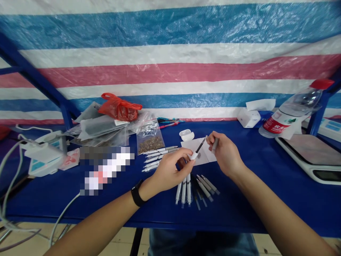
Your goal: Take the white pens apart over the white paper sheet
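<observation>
1. Head view: left hand [170, 170] pinched, thumb against fingers, on a white pen barrel [194, 155]; a dark refill [200, 145] juts from its end, tilted up toward the right.
2. Right hand [225, 153] curled, fingers bunched near the refill's tip; a grey tube [215, 145] appears held in it. Whether a fingertip touches the refill: cannot tell.
3. Step in hand, by judgement: handling a pen in parts. Next move would call for steady left fingers and the right lined up with the refill.
4. Below the hands, on the blue table [231, 213]: white barrels [183, 188], loose refills [197, 197], grey tips [205, 186]. More pens [157, 156] left of the left hand.
5. White paper [210, 156] beneath the work, small white case [187, 135] just beyond.
6. Bottle [282, 121] and scale [309, 153] off right; neither blocks. Nearby loose parts could get knocked by a sleeveless forearm.
</observation>
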The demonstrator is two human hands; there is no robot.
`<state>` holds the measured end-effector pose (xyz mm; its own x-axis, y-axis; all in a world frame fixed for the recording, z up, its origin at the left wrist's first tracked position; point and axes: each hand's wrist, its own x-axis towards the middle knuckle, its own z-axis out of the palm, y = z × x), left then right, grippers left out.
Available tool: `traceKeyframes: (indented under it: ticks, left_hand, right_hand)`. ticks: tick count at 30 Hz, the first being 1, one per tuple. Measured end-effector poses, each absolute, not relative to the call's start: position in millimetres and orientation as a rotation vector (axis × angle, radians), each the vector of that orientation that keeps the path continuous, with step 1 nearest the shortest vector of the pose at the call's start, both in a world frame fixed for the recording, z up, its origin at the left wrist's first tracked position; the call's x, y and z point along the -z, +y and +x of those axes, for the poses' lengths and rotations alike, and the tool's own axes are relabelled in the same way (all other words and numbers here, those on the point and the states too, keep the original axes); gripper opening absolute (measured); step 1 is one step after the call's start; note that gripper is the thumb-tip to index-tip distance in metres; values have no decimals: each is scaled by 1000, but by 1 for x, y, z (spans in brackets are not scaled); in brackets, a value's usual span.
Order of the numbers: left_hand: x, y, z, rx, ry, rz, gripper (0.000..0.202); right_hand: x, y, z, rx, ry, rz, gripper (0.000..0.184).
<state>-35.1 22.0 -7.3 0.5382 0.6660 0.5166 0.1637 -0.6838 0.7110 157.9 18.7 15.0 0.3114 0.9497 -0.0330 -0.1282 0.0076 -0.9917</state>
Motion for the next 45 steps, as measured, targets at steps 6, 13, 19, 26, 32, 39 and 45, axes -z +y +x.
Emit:
traceKeyframes:
  ticks: [6, 13, 19, 26, 32, 39, 45]
  left_hand:
    - [10, 21, -34, -1076, 631, 2241, 6]
    - [11, 21, -34, -1050, 589, 2295, 4]
    - [11, 20, -33, -1018, 610, 2286, 3]
    - [9, 20, -33, -1066, 587, 2298, 3]
    - [10, 23, -34, -1122, 682, 2331, 8]
    - [17, 30, -38, -1090, 770, 2380, 8]
    - [14, 36, -43, -1062, 862, 2582, 12]
  right_hand:
    - [-19, 14, 162, -770, -1030, -1199, 53]
    - [-39, 8, 163, -887, -964, -919, 45]
    - [-37, 6, 162, -845, -1027, -934, 44]
    - [-31, 7, 162, -827, -1165, -962, 45]
    - [-22, 4, 155, -907, -1393, -1064, 51]
    - [-19, 2, 151, -839, -1475, -1104, 50]
    - [-15, 5, 149, -874, -1306, -1354, 67]
